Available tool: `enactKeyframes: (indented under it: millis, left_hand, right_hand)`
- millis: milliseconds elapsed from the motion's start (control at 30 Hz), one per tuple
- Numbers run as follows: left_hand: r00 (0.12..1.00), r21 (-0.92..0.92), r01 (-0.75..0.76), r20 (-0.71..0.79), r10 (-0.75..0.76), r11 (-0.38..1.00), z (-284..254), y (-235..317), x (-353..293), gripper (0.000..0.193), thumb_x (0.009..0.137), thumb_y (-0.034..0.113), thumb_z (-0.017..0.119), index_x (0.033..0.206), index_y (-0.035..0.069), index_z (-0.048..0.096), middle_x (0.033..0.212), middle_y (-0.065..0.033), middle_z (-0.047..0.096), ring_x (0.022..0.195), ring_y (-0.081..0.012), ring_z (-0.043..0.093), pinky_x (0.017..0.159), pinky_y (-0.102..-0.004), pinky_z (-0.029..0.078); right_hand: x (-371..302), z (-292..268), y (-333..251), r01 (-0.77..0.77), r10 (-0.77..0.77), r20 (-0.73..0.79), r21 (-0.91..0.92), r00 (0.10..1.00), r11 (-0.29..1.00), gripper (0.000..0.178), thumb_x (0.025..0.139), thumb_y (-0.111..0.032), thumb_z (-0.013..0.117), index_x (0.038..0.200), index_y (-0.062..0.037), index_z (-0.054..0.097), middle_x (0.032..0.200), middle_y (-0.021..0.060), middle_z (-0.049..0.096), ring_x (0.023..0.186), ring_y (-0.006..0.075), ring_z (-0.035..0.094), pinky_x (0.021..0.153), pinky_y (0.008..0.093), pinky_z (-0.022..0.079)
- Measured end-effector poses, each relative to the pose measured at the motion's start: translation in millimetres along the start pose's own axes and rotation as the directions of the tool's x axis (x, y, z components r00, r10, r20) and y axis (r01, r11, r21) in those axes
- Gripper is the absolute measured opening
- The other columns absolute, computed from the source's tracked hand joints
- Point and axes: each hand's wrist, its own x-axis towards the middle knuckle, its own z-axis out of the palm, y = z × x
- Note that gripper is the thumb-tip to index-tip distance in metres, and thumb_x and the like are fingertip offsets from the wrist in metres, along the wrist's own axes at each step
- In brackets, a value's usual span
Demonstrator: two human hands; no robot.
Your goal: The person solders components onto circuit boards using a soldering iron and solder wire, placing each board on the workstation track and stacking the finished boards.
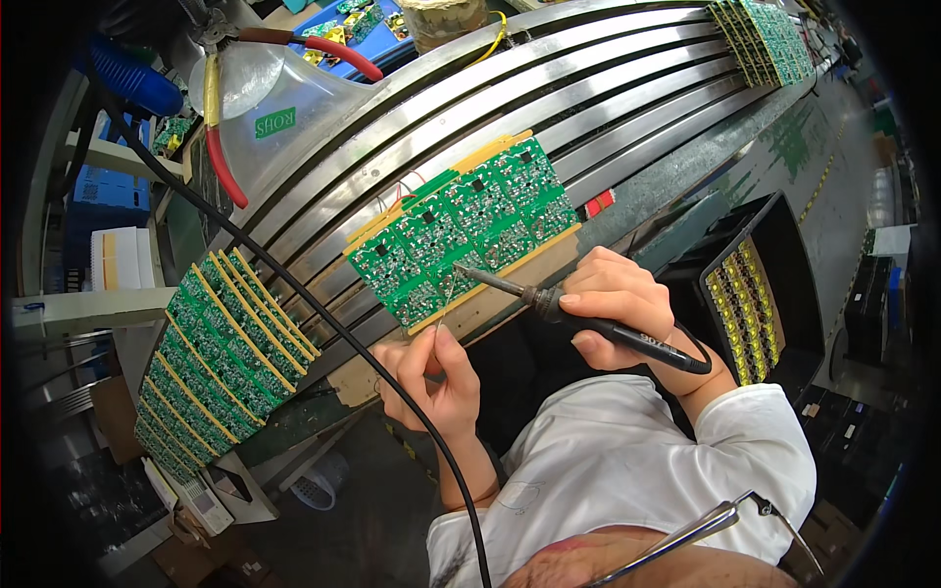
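A green circuit board panel (466, 230) with yellow-orange edge strips lies on the metal rails, component side up. My right hand (618, 304) is closed around the black handle of a soldering iron (544, 302). The iron's tip meets the board near its lower middle. Just below the board's near edge, my left hand (436, 377) pinches a thin solder wire (447, 302), which runs up toward the iron's tip. Whether wire and tip touch is too small to tell.
Overlapping board panels (221, 358) lie at left, more (760, 44) at the far right. A black cable (323, 328) crosses left of the board. Red-handled pliers (221, 108) are at upper left. A black bin (750, 294) with yellow-component boards stands at right; a red piece (599, 203) sits beside the board.
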Motion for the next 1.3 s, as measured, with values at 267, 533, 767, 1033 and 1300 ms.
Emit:
enactKeyframes:
  millis: [267, 533, 767, 1033, 1300]
  left_hand:
    - [0.999, -0.032, 0.008, -0.035, -0.009, 0.999, 0, -2, -3, 0.011, 0.088, -0.003, 0.066, 0.094, 0.006, 0.065, 0.070, -0.0016, 0.052, 0.061, -0.0156, 0.039, 0.058, -0.0276, 0.036]
    - [0.993, -0.072, 0.089, -0.074, -0.095, 0.993, -14, -7, -3, 0.006, 0.087, -0.001, 0.065, 0.089, 0.005, 0.065, 0.064, -0.0012, 0.049, 0.060, -0.0177, 0.040, 0.063, -0.0324, 0.039]
    - [0.984, -0.040, 0.118, -0.129, -0.122, 0.992, -22, -14, -8, 0.003, 0.086, 0.001, 0.065, 0.086, 0.004, 0.065, 0.064, -0.0019, 0.050, 0.059, -0.0187, 0.039, 0.065, -0.0336, 0.039]
    - [0.995, -0.020, 0.069, -0.076, -0.070, 0.997, -20, -16, -2, 0.004, 0.085, 0.000, 0.065, 0.086, 0.004, 0.065, 0.063, -0.0020, 0.049, 0.059, -0.0185, 0.038, 0.064, -0.0335, 0.038]
    - [0.994, -0.021, 0.073, -0.085, -0.074, 0.997, -21, -16, -2, 0.005, 0.085, 0.000, 0.065, 0.087, 0.004, 0.065, 0.063, -0.0014, 0.047, 0.060, -0.0180, 0.039, 0.064, -0.0323, 0.037]
  right_hand:
    - [2, -3, 2, 0.026, -0.027, -0.038, -0.026, 0.999, 0.999, 0.027, 0.085, -0.009, 0.073, 0.108, 0.0030, 0.069, 0.085, 0.0101, 0.069, 0.067, 0.0219, 0.062, 0.069, 0.0328, 0.050]
    - [7, -12, 5, -0.035, 0.043, -0.153, 0.055, 0.987, 0.998, 0.027, 0.085, -0.011, 0.071, 0.108, 0.0028, 0.070, 0.085, 0.0108, 0.070, 0.067, 0.0219, 0.060, 0.070, 0.0334, 0.050]
    - [20, 7, -2, -0.015, 0.015, 0.007, 0.139, 1.000, 0.990, 0.026, 0.086, -0.012, 0.069, 0.106, 0.0028, 0.071, 0.083, 0.0099, 0.068, 0.066, 0.0209, 0.058, 0.073, 0.0342, 0.048]
    - [19, 21, -6, -0.011, 0.007, 0.064, 0.070, 0.998, 0.997, 0.025, 0.086, -0.013, 0.070, 0.105, 0.0028, 0.071, 0.083, 0.0086, 0.067, 0.067, 0.0202, 0.059, 0.073, 0.0341, 0.047]
    - [11, 23, -9, -0.029, 0.025, 0.111, 0.031, 0.993, 0.999, 0.025, 0.092, -0.019, 0.063, 0.106, 0.0026, 0.067, 0.086, 0.0139, 0.068, 0.071, 0.0266, 0.063, 0.076, 0.0416, 0.050]
